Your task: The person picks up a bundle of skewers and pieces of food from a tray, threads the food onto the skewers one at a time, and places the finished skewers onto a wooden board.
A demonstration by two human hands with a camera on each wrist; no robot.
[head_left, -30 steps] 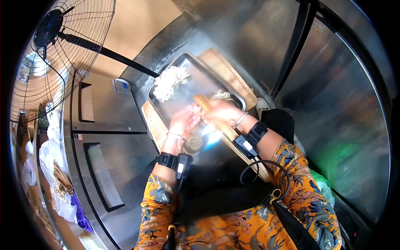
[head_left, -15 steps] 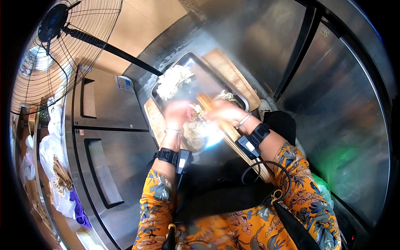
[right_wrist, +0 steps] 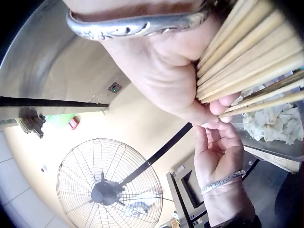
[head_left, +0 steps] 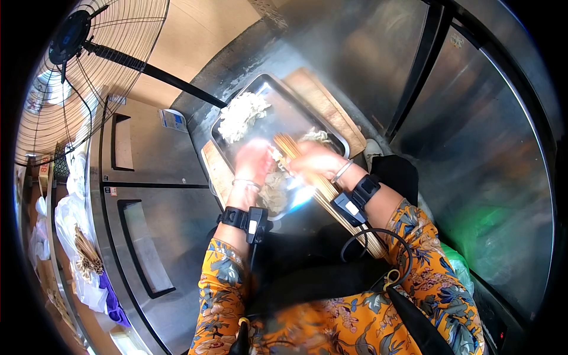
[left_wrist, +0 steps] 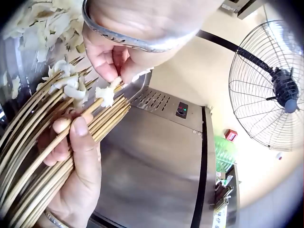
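- The left hand (head_left: pixel 253 161) has its thumb and fingertips together, clamped on a pale piece (left_wrist: pixel 105 95) at the tip end of one skewer; the head view blurs these fingers.
- The right hand (head_left: pixel 316 161) grips a bundle of skewers (head_left: pixel 367 239), fingers curled round it and thumb pressed along one skewer.
- The bundle slants from over the tray (head_left: pixel 291 111) back toward the person's right forearm, its tip end nearest the left hand.
- More pale strips (left_wrist: pixel 71 86) show at other skewer tips; whether they are threaded on cannot be told.
- In the tray lie a large pale heap (head_left: pixel 242 117) at the far left, a smaller heap (head_left: pixel 316 136) beyond the right hand, and a third heap (head_left: pixel 273 192) at the near end.
- A board (head_left: pixel 331 112) shows along the tray's right side, another (head_left: pixel 218 171) along its left.
- A fan (head_left: pixel 70 36) stands at the far left, above a metal cabinet (head_left: pixel 189 222).
- Further left, a plastic bag (head_left: pixel 71 216) sits beside thin sticks (head_left: pixel 86 254).
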